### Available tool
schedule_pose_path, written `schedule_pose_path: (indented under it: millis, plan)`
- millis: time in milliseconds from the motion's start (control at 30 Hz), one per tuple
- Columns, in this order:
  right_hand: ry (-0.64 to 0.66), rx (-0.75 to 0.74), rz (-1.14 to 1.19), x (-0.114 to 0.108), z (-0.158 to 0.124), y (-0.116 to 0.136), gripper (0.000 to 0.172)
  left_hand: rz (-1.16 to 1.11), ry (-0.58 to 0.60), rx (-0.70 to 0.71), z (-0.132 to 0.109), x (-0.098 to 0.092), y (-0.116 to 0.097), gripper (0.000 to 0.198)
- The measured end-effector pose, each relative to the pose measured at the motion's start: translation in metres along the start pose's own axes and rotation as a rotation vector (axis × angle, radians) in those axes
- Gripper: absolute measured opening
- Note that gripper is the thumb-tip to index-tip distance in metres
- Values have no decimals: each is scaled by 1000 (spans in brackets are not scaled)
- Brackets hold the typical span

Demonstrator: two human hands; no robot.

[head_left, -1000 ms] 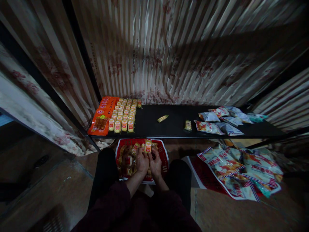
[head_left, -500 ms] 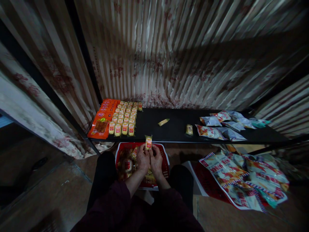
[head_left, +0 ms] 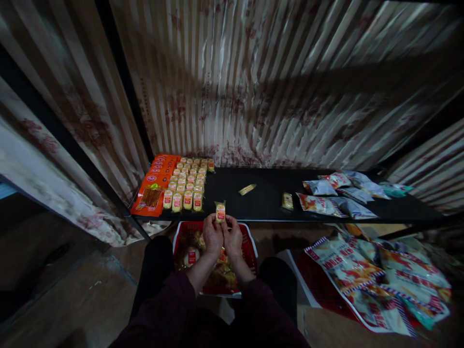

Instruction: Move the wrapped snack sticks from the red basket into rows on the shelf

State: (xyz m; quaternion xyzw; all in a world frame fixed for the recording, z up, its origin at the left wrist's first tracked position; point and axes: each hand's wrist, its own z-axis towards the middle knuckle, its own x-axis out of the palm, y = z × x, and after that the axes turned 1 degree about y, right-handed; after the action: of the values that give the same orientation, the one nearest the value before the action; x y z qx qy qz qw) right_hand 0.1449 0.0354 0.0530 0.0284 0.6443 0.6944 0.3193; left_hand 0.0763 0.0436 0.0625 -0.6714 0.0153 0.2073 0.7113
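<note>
Between my left hand (head_left: 213, 236) and my right hand (head_left: 232, 238) a small wrapped snack cake (head_left: 220, 212) stands upright, pinched by the fingers of both. It has a yellow wrapper with a red and white label. Both hands are over a red basket (head_left: 251, 246) with a white rim, which holds more wrapped snacks. Just beyond is the front edge of a black shelf (head_left: 232, 205). On its left part, rows of matching snack cakes (head_left: 187, 199) stand beside orange snack packets (head_left: 150, 194).
A thin wrapped stick (head_left: 247, 189) and a single wrapped piece (head_left: 287, 201) lie on the shelf. Several chip-like bags (head_left: 321, 204) are at its right. Below, a second red basket (head_left: 348, 302) is heaped with larger bags (head_left: 351, 263). A striped curtain (head_left: 235, 96) hangs behind.
The hands and the snack cake have shifted slightly left, nearer the rows of cakes. The view has tilted a little, so the shelf and baskets appear lower.
</note>
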Motion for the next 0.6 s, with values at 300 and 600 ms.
schedule_pose_path:
  millis: [300,600]
  plan:
    - [32,-41,-119,6,28,2,38,-29,-34,-9,23,10,-6,30]
    - [69,-34,-141,17,46,5,35,18,12,-55,45,13,-7,32]
